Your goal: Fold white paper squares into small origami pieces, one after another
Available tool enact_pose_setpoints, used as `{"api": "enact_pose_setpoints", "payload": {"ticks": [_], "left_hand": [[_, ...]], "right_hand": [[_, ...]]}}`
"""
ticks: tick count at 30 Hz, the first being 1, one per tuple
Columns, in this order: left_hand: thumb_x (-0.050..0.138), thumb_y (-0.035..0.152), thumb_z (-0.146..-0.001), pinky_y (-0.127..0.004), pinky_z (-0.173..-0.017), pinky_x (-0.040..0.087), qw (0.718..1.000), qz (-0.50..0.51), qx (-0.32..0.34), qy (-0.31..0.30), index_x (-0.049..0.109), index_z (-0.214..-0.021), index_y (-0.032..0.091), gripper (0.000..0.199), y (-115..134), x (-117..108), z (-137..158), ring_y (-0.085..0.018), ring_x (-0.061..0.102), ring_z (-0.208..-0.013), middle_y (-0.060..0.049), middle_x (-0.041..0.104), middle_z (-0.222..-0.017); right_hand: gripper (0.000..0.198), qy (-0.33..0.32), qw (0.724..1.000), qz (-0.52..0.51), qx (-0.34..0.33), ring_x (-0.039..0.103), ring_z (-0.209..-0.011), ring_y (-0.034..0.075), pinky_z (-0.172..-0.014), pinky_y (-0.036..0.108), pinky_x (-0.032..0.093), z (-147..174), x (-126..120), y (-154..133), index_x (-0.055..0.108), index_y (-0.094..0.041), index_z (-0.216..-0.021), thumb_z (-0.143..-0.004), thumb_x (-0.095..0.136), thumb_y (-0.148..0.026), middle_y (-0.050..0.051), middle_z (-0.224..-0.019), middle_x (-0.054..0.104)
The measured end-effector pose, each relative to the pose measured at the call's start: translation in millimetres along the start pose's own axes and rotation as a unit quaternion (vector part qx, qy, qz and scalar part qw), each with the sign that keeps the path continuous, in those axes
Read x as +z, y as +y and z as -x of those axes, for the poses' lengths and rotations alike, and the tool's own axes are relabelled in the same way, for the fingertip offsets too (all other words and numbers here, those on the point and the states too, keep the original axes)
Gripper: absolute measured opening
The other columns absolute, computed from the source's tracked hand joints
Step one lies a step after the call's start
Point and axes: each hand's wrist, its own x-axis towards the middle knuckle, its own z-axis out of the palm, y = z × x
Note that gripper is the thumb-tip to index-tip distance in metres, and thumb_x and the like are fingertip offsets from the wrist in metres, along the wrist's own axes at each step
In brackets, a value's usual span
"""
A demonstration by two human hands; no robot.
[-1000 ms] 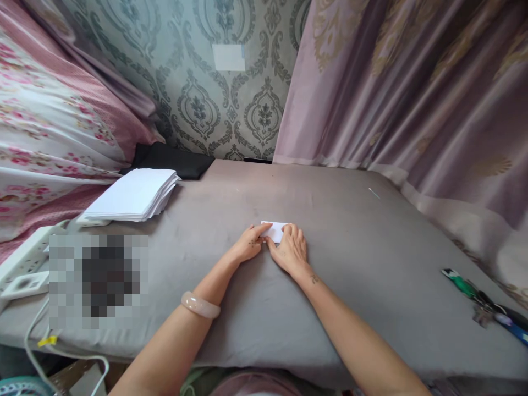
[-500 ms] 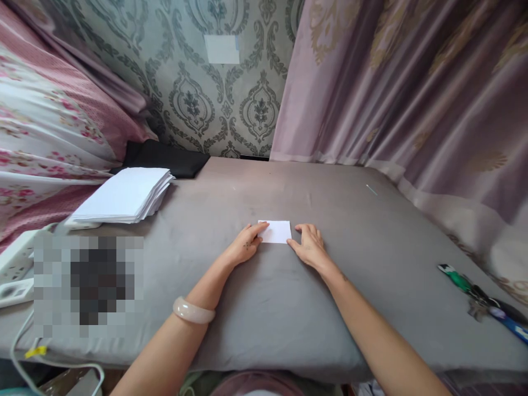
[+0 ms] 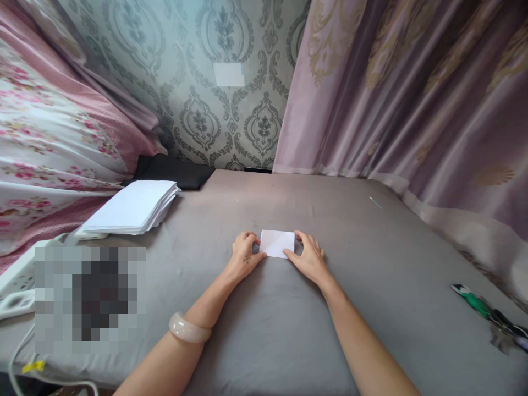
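A small white rectangle of paper point(image 3: 277, 245), seemingly folded, is held between my two hands in the middle of the cloth-covered table. At its left edge is my left hand point(image 3: 246, 254), fingers curled and the thumb at the lower left corner. My right hand point(image 3: 309, 256) grips the right side, its thumb on the paper's lower right part and the fingers behind the edge. How many layers the paper has cannot be made out.
A stack of white paper point(image 3: 134, 206) lies at the left, before a black flat case point(image 3: 175, 171). Power strips point(image 3: 18, 297) with a cable and a blurred-out patch are nearer. Keys with a green tag point(image 3: 474, 301) lie at the right, a thin stick point(image 3: 375, 202) farther back.
My left fingers have come off the paper's top face to its left edge. The right fingers have closed in on the right edge. The view has tilted up slightly.
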Motion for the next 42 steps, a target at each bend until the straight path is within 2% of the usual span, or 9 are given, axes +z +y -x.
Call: {"api": "enact_pose_setpoints", "payload": {"ticks": [4,7,10,13,18,24,29,33,42], "left_hand": [[0.056,0.019,-0.078,-0.037,-0.086,0.038,0.998,-0.022,0.062,0.01,0.056,-0.08,0.02,0.002,8.6,-4.6,2.9,-0.02,0.055,-0.091,-0.003,0.06,-0.091],[0.048,0.009,-0.079,-0.037,-0.088,0.034,0.982,-0.091,0.147,0.069,0.054,-0.084,0.02,0.014,11.2,-8.9,6.5,-0.019,0.054,-0.09,-0.003,0.062,-0.09],[0.043,0.006,-0.08,-0.038,-0.089,0.032,0.959,-0.169,0.197,0.111,0.054,-0.089,0.02,0.02,11.5,-12.5,9.8,-0.021,0.052,-0.093,-0.006,0.063,-0.099],[0.039,0.006,-0.083,-0.04,-0.089,0.032,0.944,-0.227,0.219,0.094,0.054,-0.091,0.019,0.022,14.2,-13.5,11.1,-0.022,0.051,-0.094,-0.008,0.062,-0.101],[0.04,0.01,-0.085,-0.039,-0.084,0.037,0.942,-0.244,0.231,-0.013,0.056,-0.091,0.019,0.019,19.0,-9.0,10.5,-0.023,0.052,-0.091,-0.008,0.061,-0.093],[0.047,0.012,-0.079,-0.035,-0.082,0.045,0.972,-0.129,0.188,-0.046,0.059,-0.099,0.019,0.024,5.2,-7.3,9.8,-0.022,0.054,-0.094,-0.009,0.06,-0.101],[0.051,0.014,-0.08,-0.033,-0.085,0.047,0.987,-0.058,0.145,-0.048,0.063,-0.089,0.019,0.016,-1.3,-9.3,10.2,-0.021,0.056,-0.095,-0.007,0.063,-0.1],[0.055,0.018,-0.082,-0.032,-0.083,0.047,0.991,-0.026,0.12,-0.058,0.065,-0.079,0.02,0.01,-2.2,-10.9,10.3,-0.02,0.057,-0.092,-0.005,0.065,-0.097],[0.049,0.024,-0.089,-0.032,-0.084,0.045,0.994,0.016,0.091,-0.061,0.068,-0.081,0.018,0.021,1.4,-14.2,9.6,-0.02,0.057,-0.091,-0.007,0.065,-0.097]], "right_hand": [[0.066,0.052,0.996,-0.014,-0.069,0.044,-0.119,0.03,-0.095,0.046,0.036,1.0,-4.5,-3.9,0.037,-0.023,-0.134,-0.075,0.062,-0.04,0.013,-0.129,0.047],[0.064,0.114,0.983,-0.005,-0.146,0.041,-0.122,0.031,-0.098,0.047,0.033,3.0,-10.5,-12.3,0.034,-0.024,-0.137,-0.079,0.06,-0.034,0.014,-0.132,0.043],[0.051,0.149,0.97,0.024,-0.189,0.041,-0.121,0.028,-0.101,0.045,0.03,6.7,-14.7,-20.6,0.041,-0.026,-0.133,-0.084,0.052,-0.022,0.011,-0.13,0.045],[0.047,0.118,0.964,0.071,-0.225,0.042,-0.117,0.026,-0.102,0.043,0.028,9.9,-15.2,-26.0,0.05,-0.026,-0.127,-0.083,0.046,-0.01,0.009,-0.128,0.049],[0.048,-0.018,0.954,0.114,-0.277,0.046,-0.107,0.024,-0.096,0.041,0.032,10.2,-11.5,-26.8,0.059,-0.026,-0.117,-0.079,0.043,-0.001,0.008,-0.114,0.057],[0.038,-0.082,0.959,0.1,-0.253,0.052,-0.099,0.021,-0.091,0.037,0.036,13.0,-14.3,-22.4,0.062,-0.024,-0.111,-0.08,0.048,-0.007,0.006,-0.109,0.061],[0.028,-0.095,0.967,0.096,-0.218,0.053,-0.104,0.023,-0.089,0.037,0.04,20.0,-18.3,-23.9,0.064,-0.022,-0.106,-0.083,0.051,-0.017,0.006,-0.119,0.061],[0.02,-0.104,0.974,0.086,-0.181,0.056,-0.101,0.022,-0.085,0.036,0.044,19.9,-21.9,-26.7,0.069,-0.022,-0.094,-0.088,0.05,-0.023,0.005,-0.114,0.064],[0.03,-0.089,0.989,0.045,-0.106,0.059,-0.095,0.02,-0.079,0.032,0.045,17.1,-21.7,-29.8,0.069,-0.024,-0.078,-0.092,0.045,-0.033,0.003,-0.106,0.067]]}}
